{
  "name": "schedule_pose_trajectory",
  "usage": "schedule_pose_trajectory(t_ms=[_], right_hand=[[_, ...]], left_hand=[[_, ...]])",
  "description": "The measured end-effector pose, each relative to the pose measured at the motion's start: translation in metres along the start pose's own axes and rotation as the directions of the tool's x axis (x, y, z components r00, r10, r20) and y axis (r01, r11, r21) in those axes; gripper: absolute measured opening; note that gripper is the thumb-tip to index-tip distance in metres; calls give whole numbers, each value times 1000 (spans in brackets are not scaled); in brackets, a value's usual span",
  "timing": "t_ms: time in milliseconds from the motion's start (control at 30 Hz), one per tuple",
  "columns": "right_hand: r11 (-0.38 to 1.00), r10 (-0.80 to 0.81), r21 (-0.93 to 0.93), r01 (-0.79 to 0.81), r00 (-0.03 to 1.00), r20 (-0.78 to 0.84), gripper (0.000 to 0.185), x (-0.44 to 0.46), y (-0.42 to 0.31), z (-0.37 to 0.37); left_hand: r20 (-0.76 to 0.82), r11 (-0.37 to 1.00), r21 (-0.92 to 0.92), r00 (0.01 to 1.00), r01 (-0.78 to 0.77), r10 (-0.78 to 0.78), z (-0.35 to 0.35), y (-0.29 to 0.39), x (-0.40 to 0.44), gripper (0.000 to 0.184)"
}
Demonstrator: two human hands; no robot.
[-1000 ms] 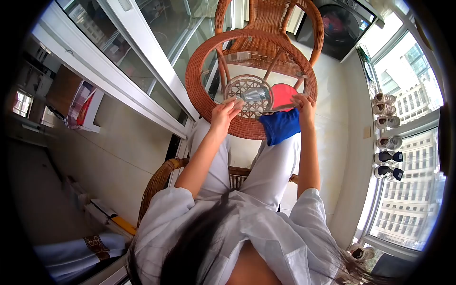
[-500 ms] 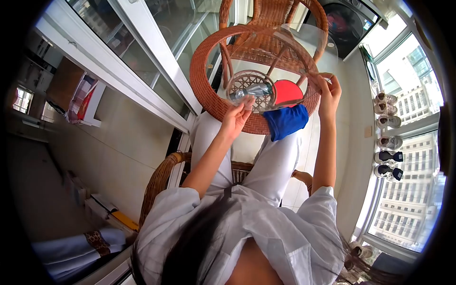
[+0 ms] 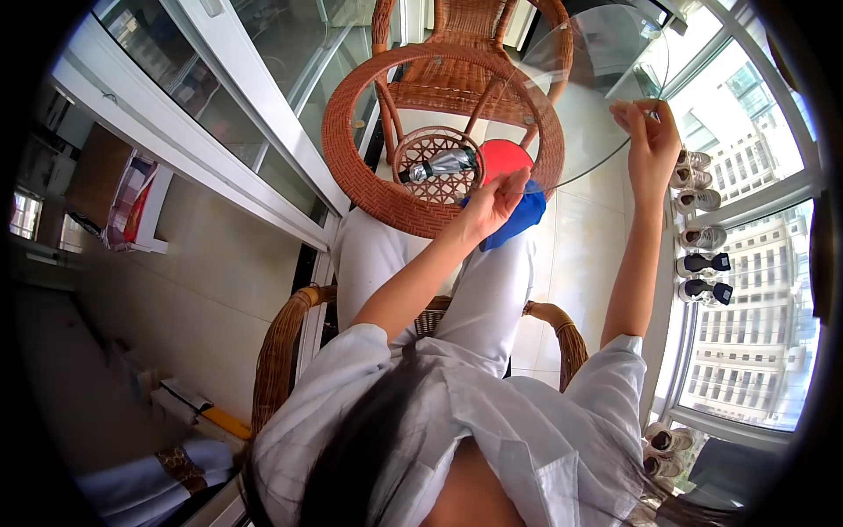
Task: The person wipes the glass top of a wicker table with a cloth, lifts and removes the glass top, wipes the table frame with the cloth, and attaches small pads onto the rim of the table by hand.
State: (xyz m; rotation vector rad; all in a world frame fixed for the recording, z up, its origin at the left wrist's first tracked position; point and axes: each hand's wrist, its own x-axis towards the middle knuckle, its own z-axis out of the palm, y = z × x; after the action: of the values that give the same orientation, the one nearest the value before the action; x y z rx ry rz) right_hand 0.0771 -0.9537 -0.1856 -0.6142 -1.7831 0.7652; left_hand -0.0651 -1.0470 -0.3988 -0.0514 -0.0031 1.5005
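A round clear glass tabletop (image 3: 590, 75) is held tilted, off to the right of the round wicker table frame (image 3: 349, 167). My left hand (image 3: 498, 204) pinches its near edge above the frame's front right side. My right hand (image 3: 648, 145) has its fingers closed on the right part of the rim, close to the windows. Through the open ring of the frame I see a lattice lower shelf (image 3: 430, 190) with a silvery, dark-ended bottle-like object (image 3: 443, 164) lying on it. Beside it are a red rounded flat thing (image 3: 504, 158) and blue cloth (image 3: 518, 221), partly behind my left hand.
A wicker chair (image 3: 452, 92) faces me beyond the table. White-framed sliding glass doors (image 3: 255, 97) stand at the left. Several shoes (image 3: 702, 239) line the windowsill at the right. My own chair's wicker arms (image 3: 279, 351) flank me.
The glass tabletop has moved right and away from over the table frame, tilting more. Both hands went right with it, my right hand also rising. The view has shifted slightly.
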Motion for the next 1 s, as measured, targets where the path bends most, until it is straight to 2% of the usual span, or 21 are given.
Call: schedule_pose_trajectory(t_ms=[33, 67, 100, 167, 200, 233, 300, 400, 533, 633, 700, 867, 933, 1000], right_hand=[[1000, -2, -6, 2, 1000, -4, 8, 2, -1, -3], [989, -64, -136, 61, 998, -24, 9, 4, -3, -7], [957, -130, -264, 116, 991, -36, 9, 6, -5, -10], [940, -150, -316, 128, 988, -45, 10, 8, -9, -16], [922, -168, -361, 140, 985, -48, 10, 9, -12, -17], [920, -171, -366, 141, 984, -52, 10, 7, -15, -17], [894, -249, -397, 206, 967, -58, 11, 3, -24, -13], [821, -325, -509, 259, 945, -44, 11, 2, -21, -12], [833, -259, -516, 200, 965, -45, 12, 1, -17, -7], [776, -292, -592, 217, 956, -32, 15, 1, -18, 3], [719, -319, -660, 219, 947, -34, 17, 3, -19, 12], [741, -372, -641, 200, 917, -143, 16, 12, -12, 30], [724, -398, -663, 191, 900, -175, 16, 15, -11, 34], [713, -393, -679, 174, 901, -182, 16, 20, -8, 34]], left_hand=[[41, 996, -68, 997, 65, -63, 3, -7, 7, 30], [-24, 985, -151, 996, 84, -89, 5, -18, 14, 29], [60, 960, -212, 983, 181, -172, 4, -27, 20, 28], [82, 929, -249, 961, 275, -263, -4, -45, 37, 31], [23, 916, -264, 952, 301, -306, -6, -52, 43, 31], [26, 915, -263, 950, 307, -311, -10, -58, 48, 31], [138, 901, -258, 936, 349, -323, -13, -69, 52, 31], [82, 888, -292, 935, 354, -346, -15, -73, 56, 29], [78, 875, -304, 925, 377, -372, -21, -78, 59, 28], [135, 862, -304, 914, 406, -383, -25, -77, 58, 28], [118, 855, -270, 897, 443, -427, -25, -75, 61, 30], [51, 839, -266, 876, 474, -479, -10, -80, 71, 35], [154, 812, -303, 867, 498, -474, -7, -82, 72, 32], [142, 810, -344, 879, 475, -455, -4, -80, 70, 34]])
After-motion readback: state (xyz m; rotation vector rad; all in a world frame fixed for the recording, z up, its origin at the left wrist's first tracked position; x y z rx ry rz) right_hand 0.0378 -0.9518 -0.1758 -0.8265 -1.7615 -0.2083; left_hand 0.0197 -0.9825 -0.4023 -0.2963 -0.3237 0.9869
